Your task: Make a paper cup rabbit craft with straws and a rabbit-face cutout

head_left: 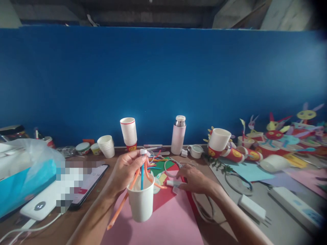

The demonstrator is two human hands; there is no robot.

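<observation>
My left hand (129,166) is closed in a pinch at the top of a blue straw (142,177), where a small white piece sits. Orange straws (117,211) hang bent from the same spot, one reaching out past the cup. The straws' lower parts hang in and around a white paper cup (141,206) above pink paper (163,226). Over to the right, my right hand (195,178) is low over the red paper (166,195), its fingers curled around the end of a small white tube (173,183). Its grip is partly hidden.
Stacked paper cups (128,132) and a pink thermos (178,136) stand by the blue partition (163,78). Phone (89,185) and power bank (41,206) lie left. To the right are cup crafts (274,139), a white charger (252,207), a power strip (296,207) and looped cables.
</observation>
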